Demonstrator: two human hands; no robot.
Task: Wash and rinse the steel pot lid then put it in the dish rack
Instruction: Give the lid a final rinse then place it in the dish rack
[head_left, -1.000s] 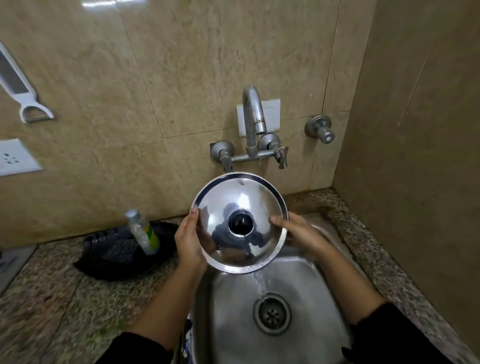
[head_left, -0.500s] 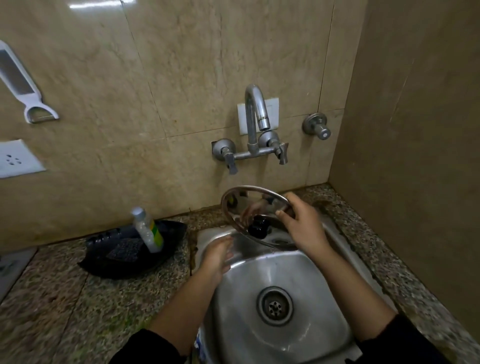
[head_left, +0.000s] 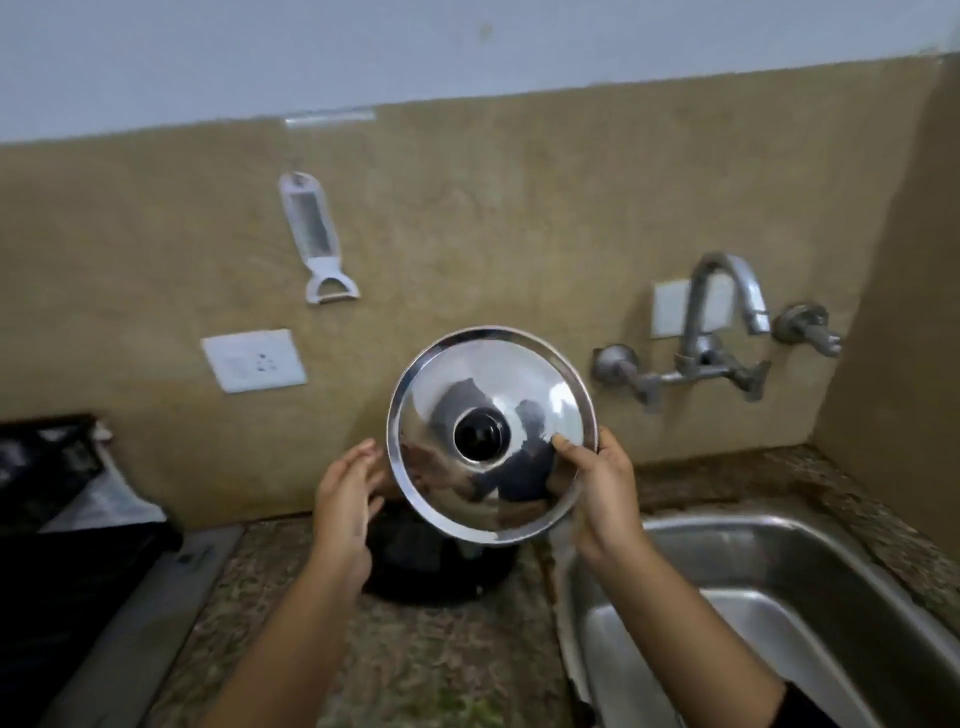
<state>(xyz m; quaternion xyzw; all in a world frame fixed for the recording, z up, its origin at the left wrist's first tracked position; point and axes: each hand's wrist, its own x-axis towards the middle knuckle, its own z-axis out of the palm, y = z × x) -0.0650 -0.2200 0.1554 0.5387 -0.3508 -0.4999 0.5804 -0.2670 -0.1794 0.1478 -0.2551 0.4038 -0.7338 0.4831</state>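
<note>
The round steel pot lid (head_left: 498, 384) with a black knob in its middle stands upright in the air, left of the sink and above the counter, its top face towards me. My right hand (head_left: 602, 488) grips its right rim, thumb on the front. Just left of the lid's lower edge, my left hand (head_left: 345, 499) is held open with fingers apart, not touching the lid. No dish rack can be made out.
The steel sink (head_left: 779, 613) lies at the lower right, with the wall tap (head_left: 727, 322) above it. A black tray (head_left: 431, 566) sits on the speckled counter under the lid. A dark object (head_left: 57, 519) fills the left edge. A peeler (head_left: 317, 239) and a socket (head_left: 254, 359) are on the wall.
The view has swung left and up. The lid has come out of the sink, turned upright and moved left over the counter. My left hand has risen beside it.
</note>
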